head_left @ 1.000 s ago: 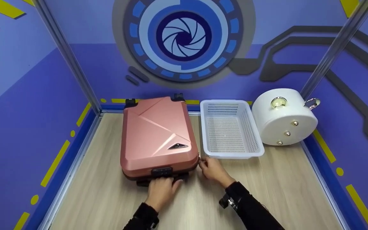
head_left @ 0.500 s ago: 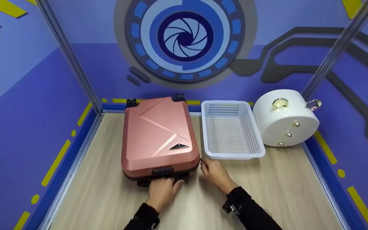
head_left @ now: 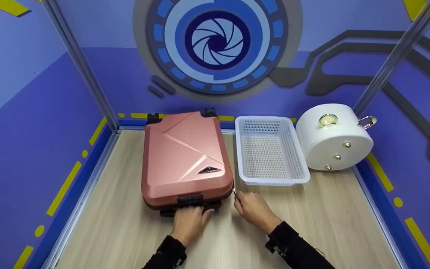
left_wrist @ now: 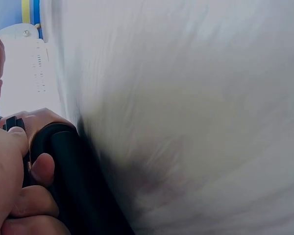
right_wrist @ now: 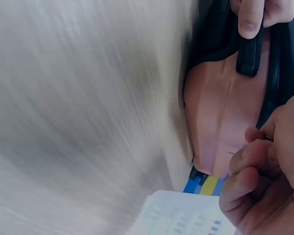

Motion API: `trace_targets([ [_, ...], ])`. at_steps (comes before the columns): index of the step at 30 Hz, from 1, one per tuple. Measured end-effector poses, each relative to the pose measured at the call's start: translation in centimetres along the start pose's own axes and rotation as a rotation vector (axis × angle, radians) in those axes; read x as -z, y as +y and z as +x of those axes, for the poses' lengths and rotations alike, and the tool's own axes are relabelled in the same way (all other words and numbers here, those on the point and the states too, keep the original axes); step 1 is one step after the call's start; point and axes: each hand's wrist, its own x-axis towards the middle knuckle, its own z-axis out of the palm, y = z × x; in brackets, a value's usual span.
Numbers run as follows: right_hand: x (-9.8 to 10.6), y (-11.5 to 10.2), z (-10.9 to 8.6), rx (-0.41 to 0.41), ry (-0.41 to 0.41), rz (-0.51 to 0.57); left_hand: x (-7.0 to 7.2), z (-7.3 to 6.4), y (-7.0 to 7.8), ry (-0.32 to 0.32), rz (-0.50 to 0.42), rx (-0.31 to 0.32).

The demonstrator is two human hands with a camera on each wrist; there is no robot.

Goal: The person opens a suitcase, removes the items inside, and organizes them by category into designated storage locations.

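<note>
A rose-pink hard-shell suitcase [head_left: 185, 153] lies flat on the wooden tabletop, wheels toward the back wall. At its front edge my left hand [head_left: 188, 223] grips the black carry handle [right_wrist: 250, 51], fingers curled over it. By the front right corner, my right hand [head_left: 255, 209] pinches the zipper pull [head_left: 234, 191] on the suitcase's side seam. Its curled fingers hide most of the pull in the right wrist view. The suitcase looks closed along the part of the seam that shows.
Right of the suitcase stands a white perforated plastic basket [head_left: 239, 157]. Beside it, at the back right, a round white case [head_left: 334, 138] with gold knobs and a ring handle leans near the corner post. Blue-purple panels [head_left: 103, 82] wall in the table [head_left: 106, 209].
My right hand has moved a little toward me and to the right along the suitcase's front right corner, pinching the zipper pull. The left hand stays on the handle.
</note>
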Motion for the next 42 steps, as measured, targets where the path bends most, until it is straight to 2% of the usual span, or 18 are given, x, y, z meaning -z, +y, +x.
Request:
trace_targets([
  [5, 0.0, -1.0, -0.5, 0.093, -0.012, 0.003, -0.1, 0.1, 0.1, 0.011, -0.009, 0.008],
  [9, -0.2, -2.0, -0.6, 0.134, -0.049, 0.016, -0.4, 0.2, 0.2, 0.044, -0.001, 0.0],
  [15, -0.6, -3.1, -0.7, 0.156, -0.063, 0.014, -0.8, 0.1, 0.4, 0.19, 0.029, -0.069],
  [17, -0.8, -3.3, -0.6, 0.166, -0.06, 0.002, -0.9, 0.1, 0.4, 0.219, 0.037, -0.079],
  [26, -1.4, -5.0, -0.1, 0.196, -0.086, -0.022, -1.2, 0.1, 0.1, 0.158, 0.064, -0.075],
  [32, -2.3, -5.1, 0.2, 0.181, -0.136, 0.026, -1.1, 0.1, 0.3, 0.124, 0.051, -0.067],
  [37, -2.4, -3.9, 0.0, 0.123, -0.133, 0.116, -0.5, 0.0, 0.2, 0.086, -0.03, -0.076],
  [40, -1.6, -3.2, 0.2, 0.097, -0.141, 0.162, -0.1, 0.0, -0.1, 0.115, -0.117, -0.09],
  [42, -1.0, -2.8, 0.4, 0.1, -0.114, 0.152, 0.2, 0.0, -0.3, 0.148, -0.183, -0.105],
])
